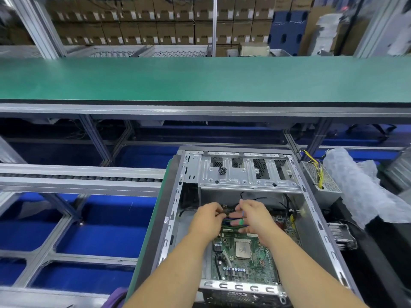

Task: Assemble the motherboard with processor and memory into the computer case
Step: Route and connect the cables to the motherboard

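Here the motherboard (245, 261) lies flat inside the open computer case (244, 218), and its far edge is right under your two hands. The processor (243, 248) sits in its socket in the middle of the board, nearer to you than your fingers and apart from them. The memory (229, 224) sticks lie across the board just between and below your hands.

Both your forearms come in from the bottom of the view and reach forward into the case, the wrists almost straight. Your left hand (208, 220) is turned with the back up, and its fingers curl and pinch a black cable (226, 211) with a small connector. Your right hand (253, 215) meets it from the other side; its upper fingers also close on the same cable, while the lower fingers stretch out toward the memory. If these lower fingers touch the memory, I cannot tell.

On the metal drive bracket (246, 172) at the far end of the case rests a small dark bundle (222, 170). To the right of the case stands a power supply (320, 181) with yellow wires, beside it some bubble wrap (355, 187). Behind the case runs a long green surface (200, 78).
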Action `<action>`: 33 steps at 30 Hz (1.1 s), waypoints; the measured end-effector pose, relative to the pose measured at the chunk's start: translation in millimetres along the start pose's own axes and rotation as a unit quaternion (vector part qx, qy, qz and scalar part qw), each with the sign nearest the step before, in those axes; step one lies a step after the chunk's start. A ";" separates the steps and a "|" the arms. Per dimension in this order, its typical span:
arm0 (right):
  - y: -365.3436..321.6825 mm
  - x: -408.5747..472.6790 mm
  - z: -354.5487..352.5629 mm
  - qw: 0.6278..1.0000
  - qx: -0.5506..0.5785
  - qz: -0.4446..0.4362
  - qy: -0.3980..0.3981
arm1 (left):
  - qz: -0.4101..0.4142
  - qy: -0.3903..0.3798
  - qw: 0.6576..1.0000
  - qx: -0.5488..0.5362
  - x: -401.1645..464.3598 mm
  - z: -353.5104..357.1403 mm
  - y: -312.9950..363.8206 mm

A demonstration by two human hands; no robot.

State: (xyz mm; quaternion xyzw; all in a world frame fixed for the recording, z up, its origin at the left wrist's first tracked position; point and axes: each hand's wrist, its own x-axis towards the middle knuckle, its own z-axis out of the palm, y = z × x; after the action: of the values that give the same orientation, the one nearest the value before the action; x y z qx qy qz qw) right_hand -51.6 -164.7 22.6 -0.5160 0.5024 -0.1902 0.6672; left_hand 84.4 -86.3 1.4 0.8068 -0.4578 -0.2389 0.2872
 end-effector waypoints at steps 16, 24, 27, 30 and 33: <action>6.5 5.5 -5.3 0.994 -0.090 -0.062 -0.026 | -0.132 0.043 0.986 -0.095 31.6 -5.0 2.5; 0.1 24.8 5.9 0.979 -0.173 -0.105 0.019 | -0.146 -0.013 0.983 -0.112 34.4 15.2 -7.3; -1.6 43.4 10.0 0.980 -0.180 -0.071 0.046 | -0.163 -0.001 0.984 -0.070 31.1 18.0 -13.7; -5.3 54.8 19.9 0.977 -0.213 -0.004 0.029 | -0.198 -0.005 0.978 -0.065 32.0 17.8 -22.0; -5.3 65.2 27.0 0.965 -0.264 0.007 0.005 | -0.212 -0.004 0.975 -0.066 32.5 17.6 -25.5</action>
State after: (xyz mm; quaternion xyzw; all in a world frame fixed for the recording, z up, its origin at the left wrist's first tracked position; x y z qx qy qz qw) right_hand 0.8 -203.8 -4.6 -0.6693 0.5417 -0.0487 0.5062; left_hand 103.5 -108.5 -32.6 0.8639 -0.2603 -0.3270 0.2810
